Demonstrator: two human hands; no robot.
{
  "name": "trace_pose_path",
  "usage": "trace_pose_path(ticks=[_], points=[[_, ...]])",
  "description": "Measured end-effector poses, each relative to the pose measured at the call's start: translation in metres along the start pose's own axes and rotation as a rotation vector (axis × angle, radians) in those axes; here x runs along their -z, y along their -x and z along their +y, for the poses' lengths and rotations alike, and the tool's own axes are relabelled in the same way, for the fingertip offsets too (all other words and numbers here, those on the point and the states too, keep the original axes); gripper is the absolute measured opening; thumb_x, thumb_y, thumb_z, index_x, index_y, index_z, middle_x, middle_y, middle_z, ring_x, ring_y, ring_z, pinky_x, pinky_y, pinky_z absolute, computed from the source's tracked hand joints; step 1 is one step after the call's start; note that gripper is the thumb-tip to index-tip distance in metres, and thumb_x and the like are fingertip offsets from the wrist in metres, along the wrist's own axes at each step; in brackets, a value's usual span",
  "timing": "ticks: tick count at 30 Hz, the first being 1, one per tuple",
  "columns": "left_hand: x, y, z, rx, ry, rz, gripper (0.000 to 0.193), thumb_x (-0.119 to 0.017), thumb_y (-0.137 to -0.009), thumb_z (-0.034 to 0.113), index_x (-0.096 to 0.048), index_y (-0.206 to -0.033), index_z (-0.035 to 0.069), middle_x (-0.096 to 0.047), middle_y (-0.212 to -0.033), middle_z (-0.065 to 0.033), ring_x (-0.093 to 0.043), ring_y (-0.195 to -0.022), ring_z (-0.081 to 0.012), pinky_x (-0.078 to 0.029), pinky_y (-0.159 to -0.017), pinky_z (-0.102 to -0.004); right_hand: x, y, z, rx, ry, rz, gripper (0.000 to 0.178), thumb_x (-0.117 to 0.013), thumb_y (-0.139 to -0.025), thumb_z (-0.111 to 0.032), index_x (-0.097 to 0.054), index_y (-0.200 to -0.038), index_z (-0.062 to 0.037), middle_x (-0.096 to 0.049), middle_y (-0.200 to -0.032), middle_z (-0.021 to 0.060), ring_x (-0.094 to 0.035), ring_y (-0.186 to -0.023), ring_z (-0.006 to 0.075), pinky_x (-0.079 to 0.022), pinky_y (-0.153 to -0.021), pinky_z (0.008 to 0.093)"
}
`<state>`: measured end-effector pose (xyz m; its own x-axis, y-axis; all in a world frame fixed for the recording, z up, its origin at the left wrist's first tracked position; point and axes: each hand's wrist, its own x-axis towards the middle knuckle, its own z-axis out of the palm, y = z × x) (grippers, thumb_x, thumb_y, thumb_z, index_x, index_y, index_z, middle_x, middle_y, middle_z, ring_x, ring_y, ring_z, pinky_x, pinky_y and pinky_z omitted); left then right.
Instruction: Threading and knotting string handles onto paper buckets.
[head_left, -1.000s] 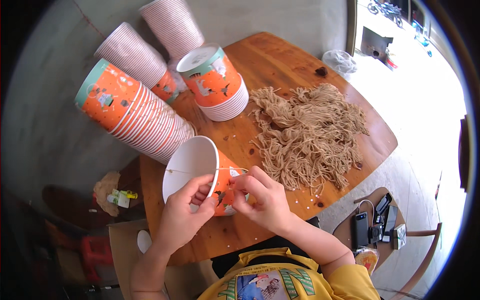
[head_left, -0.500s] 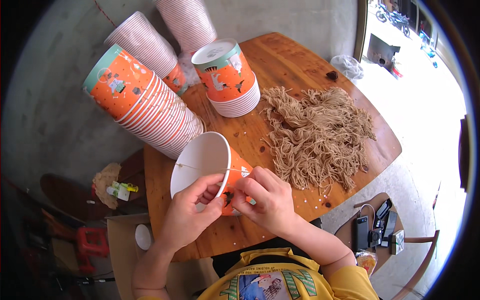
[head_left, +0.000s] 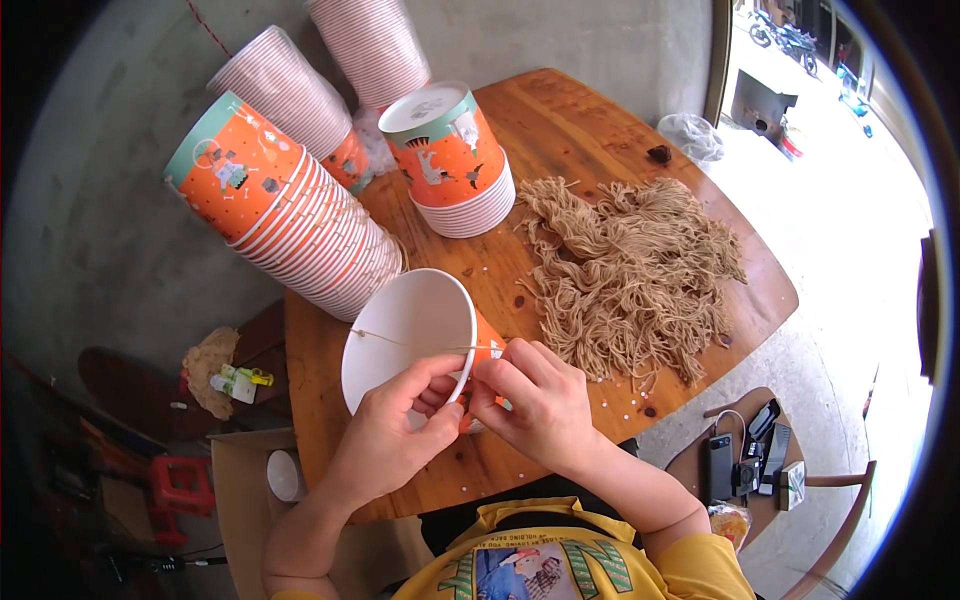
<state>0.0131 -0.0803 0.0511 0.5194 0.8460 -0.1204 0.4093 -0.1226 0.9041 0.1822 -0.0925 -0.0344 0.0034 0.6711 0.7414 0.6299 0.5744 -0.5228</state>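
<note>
An orange paper bucket (head_left: 412, 310) with a white inside lies tipped, its mouth facing left toward me. My left hand (head_left: 395, 435) is closed on its rim, fingers inside and thumb near the edge. A thin tan string (head_left: 385, 338) with a knot at its left end crosses the mouth and passes over the rim. On the bucket's outer side my right hand (head_left: 540, 400) pinches the string between thumb and forefinger, close to the wall. The bucket's base is hidden behind that hand. A heap of tan strings (head_left: 640, 280) lies on the wooden table (head_left: 530, 110) to the right.
A tall nested stack of orange buckets (head_left: 290, 215) leans at the left, strings along its side. Behind stand two wrapped stacks and a shorter upturned stack (head_left: 450, 160). A cardboard box (head_left: 250, 500) is below left; a chair (head_left: 700, 470) holding a phone and small devices is lower right.
The bucket's mouth has turned slightly more toward me and its rim has shifted right. Both hands keep their holds, with the left moving slightly right.
</note>
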Motion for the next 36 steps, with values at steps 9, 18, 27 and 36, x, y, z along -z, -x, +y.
trace_pose_path(ticks=[9, 18, 27, 36], points=[[-0.007, -0.031, -0.030, 0.032, -0.022, -0.113, 0.011, -0.052, -0.099, 0.008, -0.056, -0.105, -0.001, -0.065, -0.089, -0.0079, -0.062, -0.082, -0.0143, -0.050, -0.074, -0.0297, 0.009, 0.016, 0.012, -0.117, -0.104, -0.075, 0.018, -0.073, -0.076, -0.004, -0.060, -0.087, -0.0049, -0.055, -0.072, 0.0070, -0.058, -0.063, 0.0230, -0.047, -0.053, 0.0337], [-0.006, -0.032, -0.027, -0.037, -0.075, -0.038, 0.007, -0.052, -0.098, 0.010, -0.052, -0.097, 0.002, -0.061, -0.095, -0.0051, -0.058, -0.085, -0.0098, -0.050, -0.076, -0.0267, 0.044, 0.009, 0.042, -0.002, -0.086, -0.337, 0.018, -0.077, -0.077, -0.011, -0.065, -0.090, -0.0093, -0.058, -0.080, 0.0057, -0.060, -0.086, 0.0272, -0.046, -0.090, 0.0395], [-0.003, -0.047, -0.020, 0.157, 0.661, -0.095, 0.007, -0.049, -0.099, 0.013, -0.051, -0.099, 0.007, -0.063, -0.102, -0.0083, -0.058, -0.084, -0.0124, -0.047, -0.077, -0.0266, 0.062, -0.036, 0.040, 0.013, -0.198, -0.303, 0.016, -0.074, -0.079, -0.009, -0.063, -0.091, -0.0084, -0.061, -0.098, 0.0065, -0.057, -0.094, 0.0283, -0.046, -0.084, 0.0382], [-0.016, -0.052, -0.028, 0.061, 0.554, -0.126, 0.015, -0.052, -0.101, 0.011, -0.051, -0.111, 0.001, -0.060, -0.090, -0.0041, -0.055, -0.077, -0.0099, -0.047, -0.073, -0.0240, 0.054, -0.061, 0.040, -0.390, -0.767, -0.603, 0.009, -0.062, -0.095, -0.009, -0.060, -0.098, -0.0013, -0.061, -0.094, 0.0006, -0.057, -0.085, 0.0064, -0.048, -0.074, 0.0240]])
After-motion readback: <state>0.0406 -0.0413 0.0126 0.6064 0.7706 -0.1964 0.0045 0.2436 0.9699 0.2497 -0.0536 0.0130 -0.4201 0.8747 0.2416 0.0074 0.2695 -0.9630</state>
